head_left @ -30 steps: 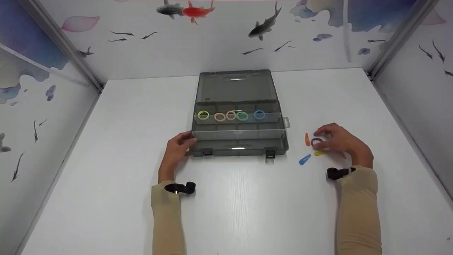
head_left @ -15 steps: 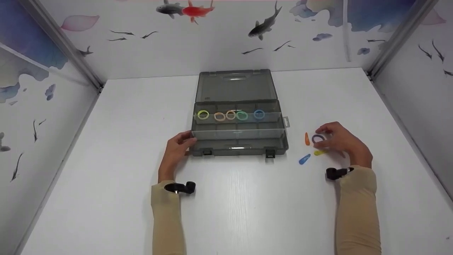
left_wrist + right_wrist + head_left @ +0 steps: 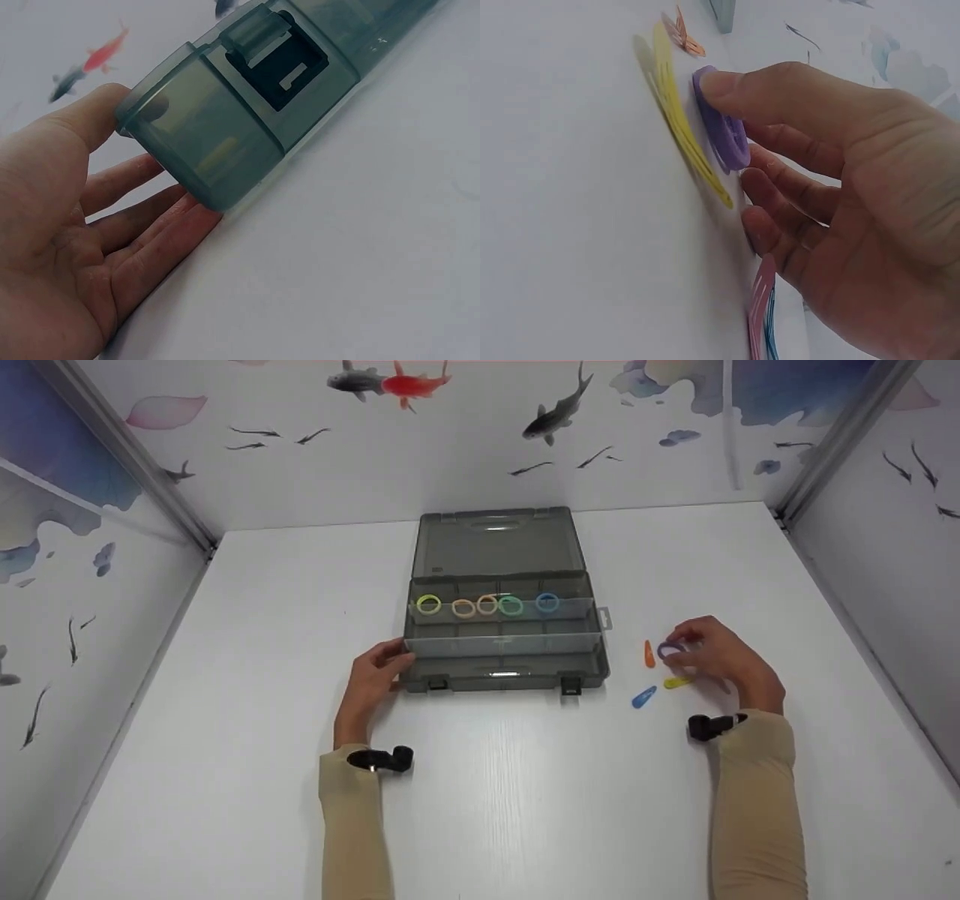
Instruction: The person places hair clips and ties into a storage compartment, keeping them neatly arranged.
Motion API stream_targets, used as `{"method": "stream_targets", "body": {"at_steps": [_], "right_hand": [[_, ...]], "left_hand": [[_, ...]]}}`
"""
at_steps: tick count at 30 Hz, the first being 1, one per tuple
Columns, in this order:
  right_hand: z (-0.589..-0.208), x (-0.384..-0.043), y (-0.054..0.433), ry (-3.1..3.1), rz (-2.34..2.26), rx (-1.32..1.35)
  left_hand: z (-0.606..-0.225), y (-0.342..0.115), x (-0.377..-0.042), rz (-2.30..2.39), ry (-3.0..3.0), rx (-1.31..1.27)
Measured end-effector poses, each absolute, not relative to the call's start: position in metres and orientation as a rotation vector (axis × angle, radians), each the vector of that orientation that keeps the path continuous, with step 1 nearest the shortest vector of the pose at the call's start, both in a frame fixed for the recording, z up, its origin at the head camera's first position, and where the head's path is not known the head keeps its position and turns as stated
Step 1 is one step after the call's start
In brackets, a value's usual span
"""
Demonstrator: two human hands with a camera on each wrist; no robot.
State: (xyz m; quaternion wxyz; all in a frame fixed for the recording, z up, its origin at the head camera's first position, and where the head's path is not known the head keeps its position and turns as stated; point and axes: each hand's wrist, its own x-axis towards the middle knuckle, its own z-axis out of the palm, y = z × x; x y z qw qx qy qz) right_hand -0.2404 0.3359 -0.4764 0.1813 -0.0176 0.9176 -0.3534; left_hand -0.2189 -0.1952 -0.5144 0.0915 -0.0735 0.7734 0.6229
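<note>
Pinching purple band [image 3: 718, 129] in right hand [image 3: 720, 654], just beyond yellow clip [image 3: 677, 682], right of case [image 3: 499, 685]; left hand [image 3: 373, 671] grips case's left end. Probably light, squishy imo, so I'd pinch rim gently.

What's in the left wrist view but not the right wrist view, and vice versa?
Left wrist only: the left hand gripping the corner of the box, a dark latch, a red fish.
Right wrist only: the right hand pinching a purple band; a yellow clip, orange clip, pink clip and blue clip.
Both: white tabletop, patterned wall, part of the box.
</note>
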Motion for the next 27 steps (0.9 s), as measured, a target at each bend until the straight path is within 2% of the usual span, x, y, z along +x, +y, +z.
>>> {"method": "stream_targets", "body": {"at_steps": [8, 27], "right_hand": [[-0.4765, -0.2393, 0.3378, 2.593, -0.988, -0.088], [-0.4782, -0.2387, 0.3324, 2.572, -1.124, 0.047]], "left_hand": [[-0.5147, -0.1951, -0.219, 1.862, 2.278, -0.216], [-0.5165, -0.1955, -0.2192, 1.833, 2.318, -0.208]]}}
